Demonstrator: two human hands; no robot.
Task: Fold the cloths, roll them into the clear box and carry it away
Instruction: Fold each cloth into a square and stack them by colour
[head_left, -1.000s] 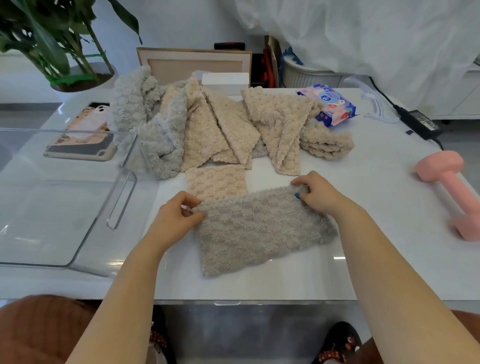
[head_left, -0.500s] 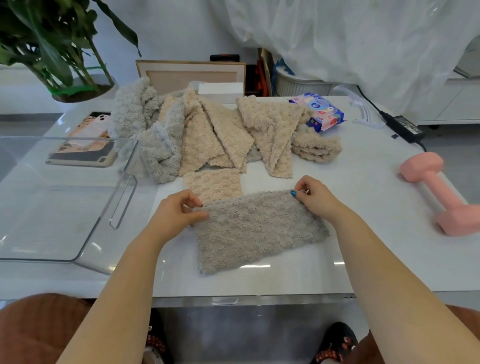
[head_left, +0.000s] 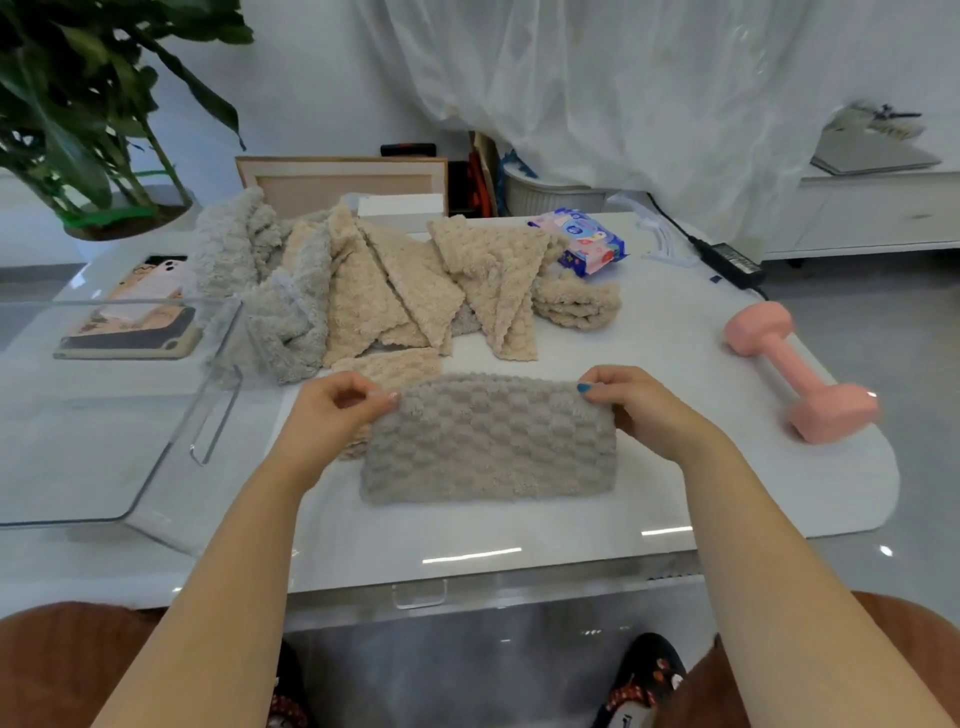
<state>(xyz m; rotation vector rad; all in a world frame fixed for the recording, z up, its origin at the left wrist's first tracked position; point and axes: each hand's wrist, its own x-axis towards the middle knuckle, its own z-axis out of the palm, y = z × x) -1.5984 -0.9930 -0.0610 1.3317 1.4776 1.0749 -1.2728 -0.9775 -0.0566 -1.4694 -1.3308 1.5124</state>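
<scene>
A grey fluffy cloth (head_left: 488, 441), folded into a rectangle, hangs by its top edge just above the white table (head_left: 649, 519). My left hand (head_left: 332, 415) pinches its top left corner and my right hand (head_left: 631, 400) pinches its top right corner. Its lower edge rests on or close to the table. Behind it lies a small beige folded cloth (head_left: 395, 366), and further back a heap of beige and grey cloths (head_left: 363, 291). The clear box (head_left: 119, 415) stands to the left, its handle facing the cloth, and nothing is inside it.
A pink dumbbell (head_left: 800, 374) lies at the right. Behind the heap are a wipes pack (head_left: 582, 241), a white box (head_left: 402, 208) and a wooden frame (head_left: 337, 179). A phone (head_left: 130, 317) lies beyond the clear box, a potted plant (head_left: 93, 130) at back left, a power adapter (head_left: 730, 260) at back right.
Both hands have lifted the grey cloth's top edge off the table and squared it up. The cloth now hangs straighter and looks narrower than before.
</scene>
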